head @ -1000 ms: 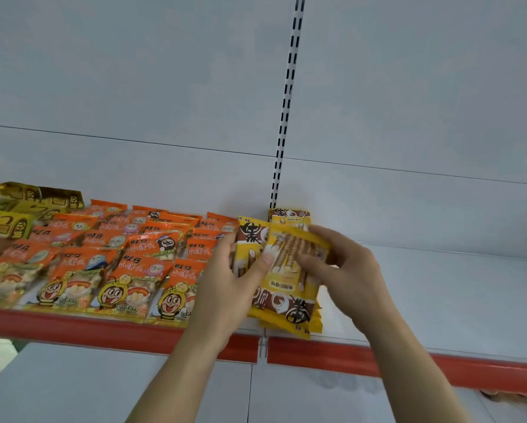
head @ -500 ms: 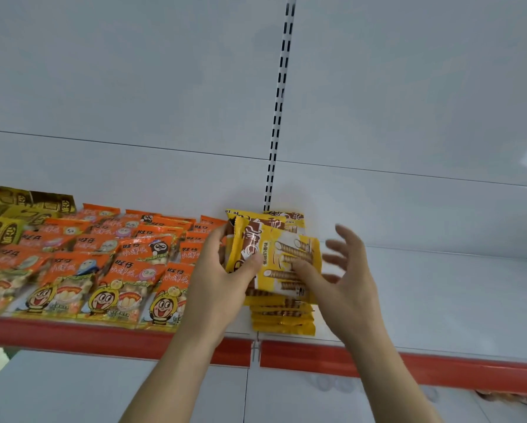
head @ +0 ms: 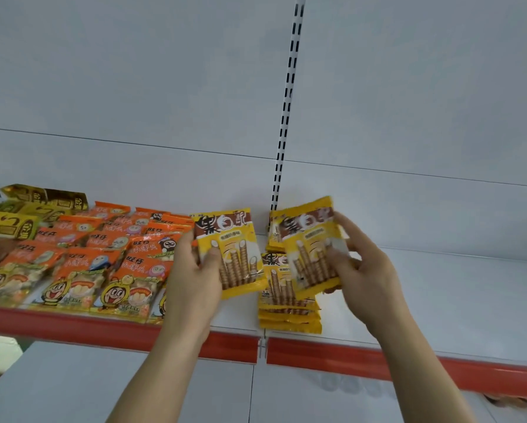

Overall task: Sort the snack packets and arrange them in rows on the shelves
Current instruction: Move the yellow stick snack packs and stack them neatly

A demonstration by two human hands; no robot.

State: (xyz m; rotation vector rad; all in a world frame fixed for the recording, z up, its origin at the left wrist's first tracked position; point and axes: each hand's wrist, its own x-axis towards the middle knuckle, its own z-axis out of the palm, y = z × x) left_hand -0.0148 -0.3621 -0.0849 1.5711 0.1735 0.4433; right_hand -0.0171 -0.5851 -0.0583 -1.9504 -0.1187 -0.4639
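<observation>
Above the white shelf [head: 439, 300] with its red front edge, the left hand [head: 192, 270] pinches one yellow wafer-roll packet [head: 234, 251], its thumb across the front. The right hand [head: 363, 270] grips another yellow packet [head: 311, 248], fingers curled over its right edge. Between and below them lies a stack of the same packets [head: 286, 309], partly hidden. Orange snack packets [head: 103, 257] fill the shelf's left, cut off at the frame edge.

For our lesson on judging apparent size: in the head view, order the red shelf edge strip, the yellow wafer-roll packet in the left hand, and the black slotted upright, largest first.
1. Red shelf edge strip, spanning the frame.
2. Black slotted upright, long but thin.
3. Yellow wafer-roll packet held by the left hand; it is nearer the camera, so its rank against the upright is unsure.
</observation>
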